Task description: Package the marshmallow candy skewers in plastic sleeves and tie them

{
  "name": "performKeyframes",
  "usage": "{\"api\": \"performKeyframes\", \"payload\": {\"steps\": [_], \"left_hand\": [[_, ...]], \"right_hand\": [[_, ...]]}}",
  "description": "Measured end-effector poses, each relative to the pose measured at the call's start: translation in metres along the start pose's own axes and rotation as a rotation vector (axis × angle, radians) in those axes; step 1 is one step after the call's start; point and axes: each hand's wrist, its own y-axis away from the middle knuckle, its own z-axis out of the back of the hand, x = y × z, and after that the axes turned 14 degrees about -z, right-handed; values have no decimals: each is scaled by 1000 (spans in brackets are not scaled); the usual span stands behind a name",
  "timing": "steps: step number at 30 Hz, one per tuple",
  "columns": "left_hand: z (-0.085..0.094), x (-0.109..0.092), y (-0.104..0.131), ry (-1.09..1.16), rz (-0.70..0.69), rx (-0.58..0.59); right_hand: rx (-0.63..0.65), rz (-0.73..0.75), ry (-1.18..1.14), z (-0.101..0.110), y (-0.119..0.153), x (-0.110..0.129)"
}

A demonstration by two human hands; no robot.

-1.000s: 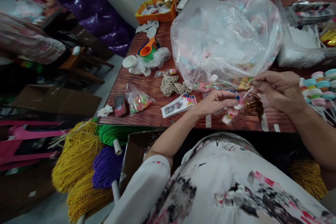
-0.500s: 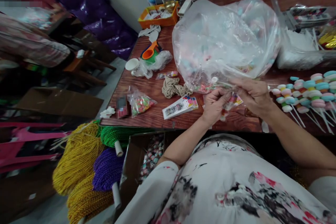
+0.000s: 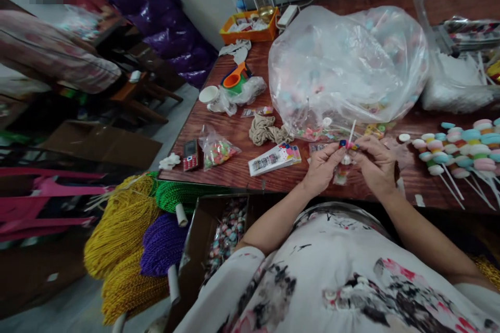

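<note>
Above the table's front edge, my left hand [image 3: 321,167] and my right hand [image 3: 374,164] are closed close together on one wrapped candy lollipop [image 3: 341,174]. Its clear-wrapped candy end hangs down, and its white stick [image 3: 352,132] points up between the hands. A small blue and pink piece [image 3: 344,144] shows at its neck between my fingertips; what it is exactly, I cannot tell. Printed cards [image 3: 274,158] lie left of my left hand. Unwrapped candy skewers [image 3: 461,148] on white sticks are piled right of my right hand.
A large clear bag [image 3: 347,62] of pastel candies fills the table's middle. Behind the skewers stands a clear plastic bin [image 3: 457,83]. At left are a small candy bag [image 3: 219,153], a cloth [image 3: 265,130] and a cup [image 3: 209,94]. Below sits an open box [image 3: 191,250] of wrapped candies.
My right hand has come lower and closer to my left. The lollipop's white stick now stands up between them. The view has shifted slightly, moving the table items rightward.
</note>
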Motion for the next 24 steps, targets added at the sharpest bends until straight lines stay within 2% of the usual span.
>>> {"api": "performKeyframes", "payload": {"steps": [3, 6, 10, 12, 14, 16, 18, 20, 22, 23, 24], "left_hand": [[3, -5, 4, 16, 50, 29], [6, -16, 0, 111, 176, 119], [12, -27, -17, 147, 325, 325], [13, -29, -27, 129, 385, 383], [13, -29, -35, 129, 431, 388], [11, -28, -41, 138, 459, 392], [9, -25, -46, 158, 483, 439], [6, -22, -51, 171, 507, 533], [4, -20, -55, 141, 523, 650], [4, -19, -58, 101, 520, 715], [4, -19, -59, 44, 498, 776]], "right_hand": [[-85, 19, -7, -5, 4, -1], [-137, 45, -30, -9, 4, -4], [-27, -1, -6, -5, -8, -7], [36, -11, 57, 2, -16, -6], [9, 87, 187, 12, -24, -1], [-42, 325, 418, 27, -34, 4], [105, 620, 710, 43, -45, 6], [395, 822, 811, 58, -56, 3], [498, 885, 778, 70, -66, -5], [497, 869, 747, 75, -70, -10], [481, 788, 672, 78, -72, -15]]}}
